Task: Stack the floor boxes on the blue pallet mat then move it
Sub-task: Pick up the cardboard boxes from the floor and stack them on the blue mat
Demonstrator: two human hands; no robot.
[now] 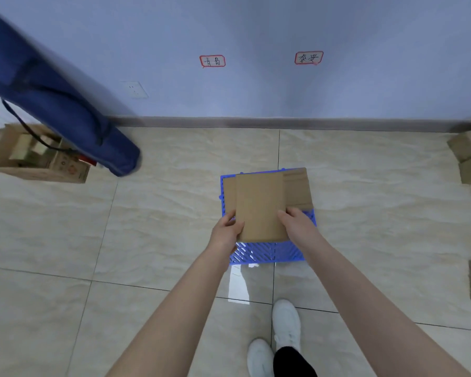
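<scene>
Reaches forward and down with the bare left forearm (172, 303) and right forearm (365, 292), converging from the lower frame edge toward the centre. Holds both wrists nearly straight, backs of the hands turned upward. Grips the near left edge of the cardboard box (259, 205) with the left hand (227, 232), thumb lying against the edge, remaining fingers hidden beneath. Clasps the near right edge of the same box with the right hand (297, 224), fingers curled over the side. Keeps the hands level and apart, one at each side.
</scene>
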